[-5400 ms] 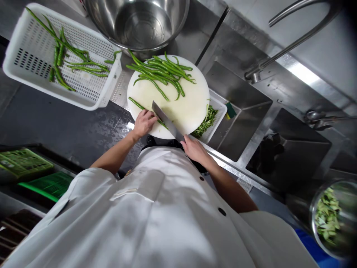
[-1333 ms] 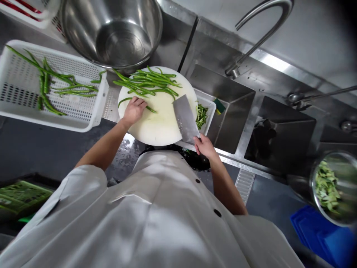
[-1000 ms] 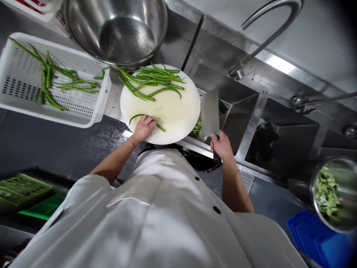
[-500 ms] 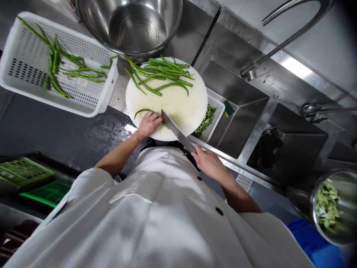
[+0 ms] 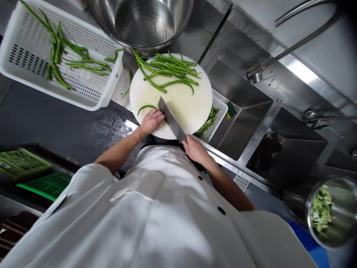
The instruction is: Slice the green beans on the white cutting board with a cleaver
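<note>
On the round white cutting board (image 5: 195, 100), my left hand (image 5: 152, 121) is closed on a green chili pepper (image 5: 145, 107), whose curved end sticks out to the left. My right hand (image 5: 193, 147) grips the handle of a broad knife (image 5: 173, 121). The blade lies slanted across the board, its tip close beside my left fingertips. Several long green peppers (image 5: 173, 69) lie in a pile on the far part of the board. Cut green pieces (image 5: 209, 121) fill part of a white basket (image 5: 220, 115) at the board's right.
A perforated white basket (image 5: 92, 91) with whole peppers stands at the left. Behind the board is a big steel bowl (image 5: 142, 26). Sinks and a faucet (image 5: 258, 70) are on the right, with a sponge (image 5: 231, 109) nearby. A steel bowl (image 5: 338, 212) of chopped greens stands lower right.
The knife and my right hand have shifted left and slightly away from my body. The blade is now nearer my left fingers. A pepper lying across the board's left edge is now off the board.
</note>
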`<state>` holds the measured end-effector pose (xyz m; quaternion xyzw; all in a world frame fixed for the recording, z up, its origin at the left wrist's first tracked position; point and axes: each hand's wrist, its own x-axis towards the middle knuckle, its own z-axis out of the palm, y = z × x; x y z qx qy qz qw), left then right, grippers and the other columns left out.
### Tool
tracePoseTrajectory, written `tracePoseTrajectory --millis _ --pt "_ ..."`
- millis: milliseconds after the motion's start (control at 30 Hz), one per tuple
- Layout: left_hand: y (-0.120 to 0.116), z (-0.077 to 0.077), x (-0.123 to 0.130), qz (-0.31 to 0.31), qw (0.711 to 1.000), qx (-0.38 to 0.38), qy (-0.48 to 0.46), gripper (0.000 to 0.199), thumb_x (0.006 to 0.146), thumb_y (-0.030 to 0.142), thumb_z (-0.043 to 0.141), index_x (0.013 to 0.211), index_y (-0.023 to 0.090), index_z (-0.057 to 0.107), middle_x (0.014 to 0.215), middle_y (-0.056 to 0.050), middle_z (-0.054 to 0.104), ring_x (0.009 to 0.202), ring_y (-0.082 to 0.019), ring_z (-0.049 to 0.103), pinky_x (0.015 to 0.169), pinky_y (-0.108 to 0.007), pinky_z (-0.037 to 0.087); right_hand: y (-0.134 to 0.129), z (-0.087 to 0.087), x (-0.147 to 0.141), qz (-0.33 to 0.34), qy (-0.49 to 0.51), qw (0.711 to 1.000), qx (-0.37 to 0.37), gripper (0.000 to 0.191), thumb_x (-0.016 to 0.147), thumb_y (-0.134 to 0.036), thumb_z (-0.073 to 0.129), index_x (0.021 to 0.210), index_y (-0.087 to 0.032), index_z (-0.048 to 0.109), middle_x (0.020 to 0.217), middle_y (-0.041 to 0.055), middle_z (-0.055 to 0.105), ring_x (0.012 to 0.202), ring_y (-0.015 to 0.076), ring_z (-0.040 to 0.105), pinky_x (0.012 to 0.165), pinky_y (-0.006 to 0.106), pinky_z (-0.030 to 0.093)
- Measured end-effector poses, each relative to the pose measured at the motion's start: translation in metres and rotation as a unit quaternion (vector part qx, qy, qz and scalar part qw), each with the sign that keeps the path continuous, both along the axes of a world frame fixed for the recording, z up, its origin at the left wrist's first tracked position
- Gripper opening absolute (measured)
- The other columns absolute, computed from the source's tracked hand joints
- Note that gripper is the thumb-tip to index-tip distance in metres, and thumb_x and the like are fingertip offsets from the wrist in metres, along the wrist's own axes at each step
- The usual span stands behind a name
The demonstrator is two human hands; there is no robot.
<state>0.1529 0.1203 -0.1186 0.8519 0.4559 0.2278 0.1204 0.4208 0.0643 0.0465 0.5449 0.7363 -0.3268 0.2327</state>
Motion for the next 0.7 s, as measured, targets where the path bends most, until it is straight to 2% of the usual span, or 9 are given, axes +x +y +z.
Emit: tracePoseTrajectory --millis 133,233,367,467,600,700 --pt "0.002 0.002 -0.001 -0.006 1.0 0.004 0.005 0.041 0.109 0.022 0.032 0.1 0.021 0.071 0.096 -0.01 0.068 0.09 -0.024 0.057 0.088 -0.041 0.051 0.013 -0.032 -0.009 -0.033 0.043 0.998 0.035 0.038 0.113 -0.032 0.037 0.141 -0.011 0.052 0.111 0.0182 0.078 0.103 0.0309 0.072 0.08 0.032 0.044" --pt "0.007 0.007 -0.014 0.03 0.999 0.012 0.004 0.037 0.109 0.022 0.035 0.103 0.021 0.072 0.101 -0.011 0.068 0.094 -0.025 0.056 0.088 -0.042 0.049 0.02 -0.035 0.009 -0.057 0.073 0.995 0.021 0.034 0.112 -0.035 0.039 0.13 -0.015 0.059 0.105 0.015 0.078 0.095 0.0298 0.072 0.079 0.033 0.046" --pt "0.016 0.013 -0.037 0.13 0.992 0.001 0.009 0.029 0.107 0.025 0.044 0.113 0.021 0.072 0.115 -0.014 0.067 0.107 -0.03 0.053 0.091 -0.047 0.045 0.011 -0.016 0.028 -0.06 0.034 0.997 0.043 0.033 0.111 -0.034 0.038 0.129 -0.015 0.059 0.105 0.016 0.077 0.096 0.0316 0.072 0.079 0.034 0.046" --pt "0.018 0.012 -0.041 0.123 0.991 -0.029 0.031 0.027 0.106 0.024 0.046 0.111 0.022 0.072 0.114 -0.013 0.066 0.106 -0.03 0.052 0.089 -0.046 0.043 0.0 0.004 0.019 -0.027 -0.028 0.998 0.051 0.036 0.113 -0.034 0.037 0.137 -0.014 0.054 0.104 0.018 0.076 0.098 0.0335 0.072 0.077 0.035 0.044" --pt "0.016 0.01 -0.034 0.119 0.991 -0.048 0.046 0.026 0.104 0.023 0.048 0.107 0.024 0.073 0.113 -0.011 0.065 0.105 -0.029 0.051 0.088 -0.045 0.041 -0.009 0.029 0.002 0.009 -0.042 0.999 0.007 0.035 0.114 -0.035 0.037 0.139 -0.015 0.052 0.103 0.0164 0.077 0.097 0.0329 0.073 0.072 0.033 0.04" --pt "0.014 0.011 -0.03 0.124 0.988 -0.069 0.052 0.025 0.104 0.022 0.049 0.107 0.025 0.074 0.113 -0.011 0.065 0.108 -0.03 0.051 0.09 -0.045 0.039 -0.01 0.036 -0.002 0.006 -0.032 0.999 -0.012 0.035 0.114 -0.035 0.037 0.139 -0.017 0.052 0.106 0.0157 0.077 0.1 0.033 0.071 0.071 0.033 0.04"
